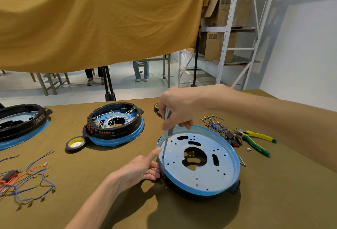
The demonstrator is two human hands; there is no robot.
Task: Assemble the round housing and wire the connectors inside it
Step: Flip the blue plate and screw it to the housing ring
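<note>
Screwdriver [166, 130] nearly upright, tip down on left inner edge of round housing [215, 177] on table [109, 201]. Right hand [180, 108] clenched around handle, directly above. Left hand [142, 168] nearer, gripping housing rim, index finger [155, 153] just beside shaft. Screw too small to tell.

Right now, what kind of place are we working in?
Probably a small assembly workshop or storeroom: a metal shelving rack stacked with cardboard boxes, a cloth-covered workbench holding several round housings, loose wires and pliers.
</note>
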